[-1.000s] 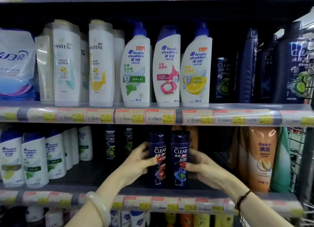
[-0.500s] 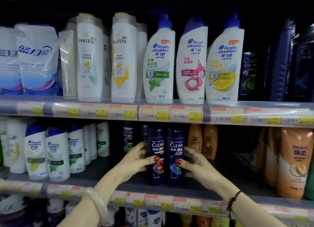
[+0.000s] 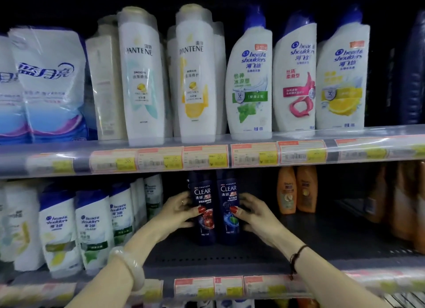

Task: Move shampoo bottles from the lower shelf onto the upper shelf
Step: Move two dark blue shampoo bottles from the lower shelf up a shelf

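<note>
Your hands, left and right, are each clasping one Clear bottle; lifting both, you are risking clipping the upper shelf.

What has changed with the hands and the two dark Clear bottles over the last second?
Little beyond the camera shifting left. The left hand holds the Clear bottle with the red label and the right hand the Clear bottle with the blue label, as before. Both bottles stay upright, side by side on the lower shelf; neither grip was released.
</note>
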Demonstrator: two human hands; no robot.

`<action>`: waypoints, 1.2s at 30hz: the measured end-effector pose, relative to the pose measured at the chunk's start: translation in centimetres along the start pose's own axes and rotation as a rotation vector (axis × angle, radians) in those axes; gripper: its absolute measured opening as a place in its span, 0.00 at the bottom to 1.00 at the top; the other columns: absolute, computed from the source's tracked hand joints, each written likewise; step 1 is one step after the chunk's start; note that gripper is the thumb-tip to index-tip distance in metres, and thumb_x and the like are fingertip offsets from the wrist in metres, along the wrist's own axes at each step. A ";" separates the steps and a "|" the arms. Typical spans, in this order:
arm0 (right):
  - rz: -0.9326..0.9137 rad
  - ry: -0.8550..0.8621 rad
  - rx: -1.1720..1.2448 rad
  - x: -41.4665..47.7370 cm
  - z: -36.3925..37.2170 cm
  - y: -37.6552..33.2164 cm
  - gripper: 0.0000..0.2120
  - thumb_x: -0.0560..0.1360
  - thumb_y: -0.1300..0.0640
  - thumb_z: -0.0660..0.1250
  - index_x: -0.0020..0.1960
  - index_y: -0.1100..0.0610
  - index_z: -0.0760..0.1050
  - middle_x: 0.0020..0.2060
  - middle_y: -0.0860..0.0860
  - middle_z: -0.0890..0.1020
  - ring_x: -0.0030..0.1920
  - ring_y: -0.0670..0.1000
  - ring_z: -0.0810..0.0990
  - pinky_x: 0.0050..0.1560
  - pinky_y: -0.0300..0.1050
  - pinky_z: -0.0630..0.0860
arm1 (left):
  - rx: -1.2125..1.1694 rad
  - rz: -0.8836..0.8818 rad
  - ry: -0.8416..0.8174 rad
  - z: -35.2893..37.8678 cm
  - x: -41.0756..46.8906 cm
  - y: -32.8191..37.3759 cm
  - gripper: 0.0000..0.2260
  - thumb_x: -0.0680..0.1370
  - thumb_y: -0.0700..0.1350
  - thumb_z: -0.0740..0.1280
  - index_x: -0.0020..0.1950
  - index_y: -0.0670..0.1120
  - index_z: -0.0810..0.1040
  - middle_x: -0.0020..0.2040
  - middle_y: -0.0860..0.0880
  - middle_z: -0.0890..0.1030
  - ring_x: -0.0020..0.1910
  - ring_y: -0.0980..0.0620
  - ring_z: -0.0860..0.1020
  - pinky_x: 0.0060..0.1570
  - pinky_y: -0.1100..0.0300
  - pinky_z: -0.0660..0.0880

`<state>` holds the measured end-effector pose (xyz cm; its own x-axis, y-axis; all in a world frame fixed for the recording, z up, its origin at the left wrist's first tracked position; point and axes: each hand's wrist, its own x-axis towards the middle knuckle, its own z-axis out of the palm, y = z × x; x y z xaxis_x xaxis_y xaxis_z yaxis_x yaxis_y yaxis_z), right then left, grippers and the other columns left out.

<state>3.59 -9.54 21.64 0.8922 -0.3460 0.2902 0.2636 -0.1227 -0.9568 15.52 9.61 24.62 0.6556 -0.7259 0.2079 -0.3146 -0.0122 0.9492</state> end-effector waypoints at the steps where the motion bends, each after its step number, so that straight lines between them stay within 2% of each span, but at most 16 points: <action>1: -0.012 0.016 -0.011 0.1 0.2 0.2 0.14 0.74 0.61 0.68 0.57 0.51 0.72 0.58 0.52 0.79 0.55 0.52 0.81 0.53 0.55 0.80 | 0.010 0.011 -0.013 -0.3 0.1 -0.1 0.21 0.74 0.40 0.69 0.65 0.53 0.69 0.60 0.49 0.76 0.59 0.50 0.76 0.52 0.54 0.78; 3: -0.031 0.033 -0.027 0.2 0.9 0.3 0.13 0.74 0.60 0.68 0.54 0.47 0.71 0.55 0.47 0.79 0.50 0.45 0.82 0.44 0.45 0.81 | 0.019 0.030 -0.020 -0.9 0.5 -0.3 0.21 0.74 0.40 0.69 0.64 0.54 0.67 0.58 0.52 0.75 0.58 0.52 0.75 0.51 0.56 0.78; 5: -0.036 0.037 -0.040 0.4 1.6 0.3 0.13 0.74 0.61 0.67 0.53 0.46 0.71 0.55 0.45 0.79 0.48 0.42 0.82 0.38 0.37 0.78 | 0.015 0.043 -0.015 -1.4 0.8 -0.6 0.22 0.74 0.39 0.69 0.63 0.55 0.66 0.55 0.55 0.75 0.57 0.53 0.75 0.49 0.57 0.77; 7: -0.029 0.048 -0.055 0.8 2.2 0.2 0.13 0.75 0.61 0.67 0.53 0.46 0.71 0.57 0.47 0.78 0.50 0.43 0.81 0.39 0.36 0.77 | 0.033 0.063 -0.023 -1.9 1.0 -0.7 0.21 0.74 0.39 0.69 0.60 0.57 0.66 0.53 0.57 0.74 0.54 0.56 0.75 0.48 0.58 0.78; 9: -0.017 0.057 -0.066 1.0 2.3 0.1 0.13 0.75 0.60 0.67 0.56 0.46 0.71 0.60 0.49 0.78 0.54 0.47 0.80 0.42 0.41 0.78 | 0.045 0.074 -0.021 -2.1 1.2 -0.8 0.19 0.74 0.39 0.68 0.56 0.59 0.67 0.52 0.58 0.74 0.52 0.58 0.75 0.47 0.58 0.78; 11: 0.010 0.061 -0.065 1.1 2.3 0.1 0.14 0.75 0.59 0.67 0.58 0.48 0.71 0.61 0.50 0.77 0.57 0.51 0.78 0.48 0.49 0.79 | 0.040 0.080 -0.034 -2.3 1.2 -0.9 0.18 0.74 0.40 0.68 0.58 0.57 0.68 0.54 0.54 0.75 0.53 0.56 0.76 0.47 0.57 0.78; 13: 0.040 0.044 -0.075 1.0 2.1 -0.1 0.13 0.76 0.58 0.66 0.57 0.46 0.71 0.60 0.49 0.77 0.58 0.51 0.78 0.49 0.50 0.78 | 0.049 0.082 -0.042 -2.3 1.1 -1.0 0.18 0.74 0.41 0.69 0.59 0.56 0.68 0.55 0.51 0.76 0.55 0.54 0.76 0.47 0.58 0.78; 17: 0.052 0.040 -0.163 0.6 2.3 -0.4 0.12 0.77 0.55 0.64 0.58 0.44 0.69 0.58 0.46 0.77 0.57 0.47 0.77 0.45 0.43 0.76 | 0.046 0.056 0.038 -2.0 1.0 -1.6 0.16 0.75 0.41 0.68 0.59 0.50 0.70 0.53 0.46 0.75 0.55 0.49 0.76 0.49 0.56 0.78; 20: 0.040 0.051 -0.246 0.3 2.6 -0.6 0.11 0.77 0.56 0.63 0.58 0.45 0.69 0.51 0.43 0.79 0.50 0.39 0.77 0.38 0.31 0.75 | 0.039 0.053 0.081 -1.6 0.8 -2.0 0.05 0.74 0.41 0.69 0.47 0.47 0.73 0.46 0.47 0.76 0.52 0.48 0.77 0.51 0.53 0.78; 22: 0.029 0.065 -0.317 0.1 2.4 -0.8 0.09 0.77 0.56 0.63 0.56 0.47 0.70 0.50 0.45 0.79 0.49 0.39 0.77 0.38 0.27 0.74 | 0.030 0.032 0.108 -1.4 0.5 -1.8 0.05 0.74 0.41 0.69 0.46 0.45 0.74 0.45 0.47 0.76 0.51 0.48 0.77 0.50 0.54 0.78; 24: 0.021 0.078 -0.378 -0.1 2.3 -1.0 0.09 0.77 0.56 0.64 0.56 0.50 0.71 0.50 0.49 0.79 0.49 0.42 0.78 0.40 0.29 0.74 | 0.037 0.007 0.133 -1.4 0.3 -1.5 0.10 0.73 0.41 0.71 0.51 0.41 0.74 0.47 0.45 0.77 0.50 0.49 0.77 0.48 0.54 0.79; 26: 0.029 0.089 -0.428 -0.4 2.1 -1.2 0.14 0.76 0.56 0.65 0.61 0.56 0.71 0.50 0.51 0.78 0.47 0.44 0.78 0.42 0.30 0.73 | 0.044 -0.028 0.160 -1.6 0.0 -1.2 0.13 0.72 0.40 0.71 0.54 0.39 0.74 0.48 0.44 0.77 0.48 0.49 0.77 0.46 0.54 0.80; 28: 0.049 0.103 -0.499 -1.0 1.8 -1.8 0.17 0.76 0.56 0.66 0.62 0.61 0.71 0.50 0.54 0.78 0.49 0.48 0.77 0.46 0.37 0.73 | 0.109 -0.061 0.177 -1.9 -0.6 -0.8 0.12 0.72 0.42 0.72 0.51 0.40 0.75 0.47 0.44 0.78 0.45 0.50 0.78 0.42 0.57 0.80; 30: 0.039 0.102 -0.553 -1.9 1.5 -2.6 0.15 0.76 0.58 0.66 0.61 0.62 0.73 0.49 0.56 0.79 0.50 0.52 0.78 0.50 0.42 0.74 | 0.224 -0.067 0.163 -1.9 -1.6 -0.2 0.09 0.72 0.43 0.72 0.48 0.43 0.76 0.46 0.45 0.79 0.42 0.52 0.78 0.37 0.60 0.78; 33: -0.004 0.079 -0.574 -4.2 1.3 -4.4 0.11 0.76 0.60 0.66 0.57 0.60 0.75 0.49 0.58 0.80 0.50 0.52 0.78 0.45 0.39 0.75 | 0.362 -0.023 0.069 -1.3 -3.6 1.3 0.07 0.71 0.46 0.72 0.47 0.47 0.78 0.47 0.50 0.79 0.45 0.55 0.78 0.36 0.62 0.77; 36: -0.044 -0.017 -0.572 -7.3 1.3 -6.2 0.08 0.76 0.61 0.65 0.55 0.56 0.75 0.46 0.54 0.81 0.45 0.49 0.82 0.40 0.38 0.76 | 0.427 0.025 -0.077 0.2 -6.2 3.1 0.07 0.71 0.47 0.72 0.47 0.51 0.78 0.47 0.52 0.80 0.46 0.56 0.79 0.36 0.66 0.77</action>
<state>-4.06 -5.03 25.46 0.8919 -0.3149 0.3246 0.0643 -0.6222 -0.7802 10.39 13.92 26.22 0.5962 -0.7786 0.1958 -0.5959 -0.2657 0.7579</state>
